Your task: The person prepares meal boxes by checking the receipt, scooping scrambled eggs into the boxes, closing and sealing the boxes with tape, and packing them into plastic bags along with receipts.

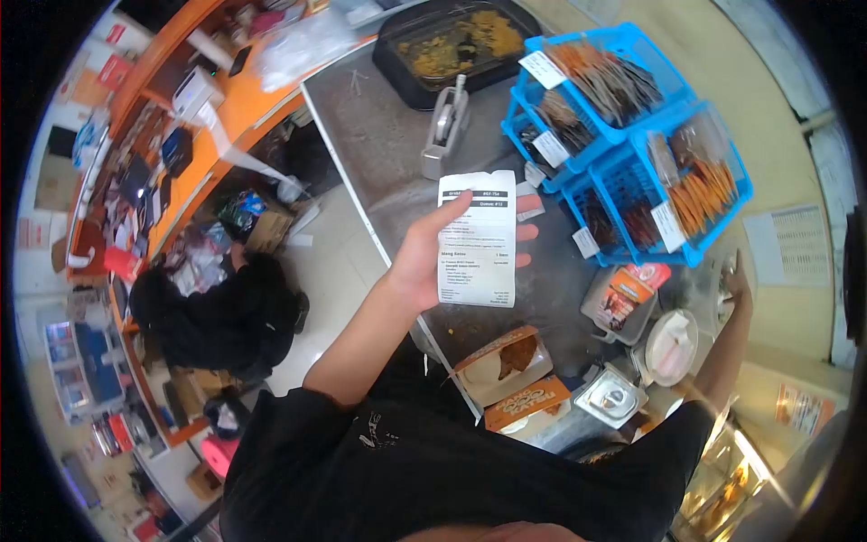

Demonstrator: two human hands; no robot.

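A printed paper receipt [477, 239] lies upright across the palm of my left hand [424, 257], held with the thumb over its front and the fingers behind it. To the right, my right arm stretches away from me, and my right hand [737, 278] is at the far right beside a clear container; its fingers are too small to make out. Below the receipt, an open food box [502, 366] with brown fried pieces stands near the counter edge, next to an orange printed box [527, 404]. A lidded metal container [610, 397] sits beside them.
Blue baskets [623, 144] with packaged sticks stand on the dark counter [370, 135]. Behind are a black tray [397, 68] with yellow-brown food and a tape dispenser [445, 131]. A white round lid [671, 348] is at right. A person in black [217, 316] crouches at left by orange shelving.
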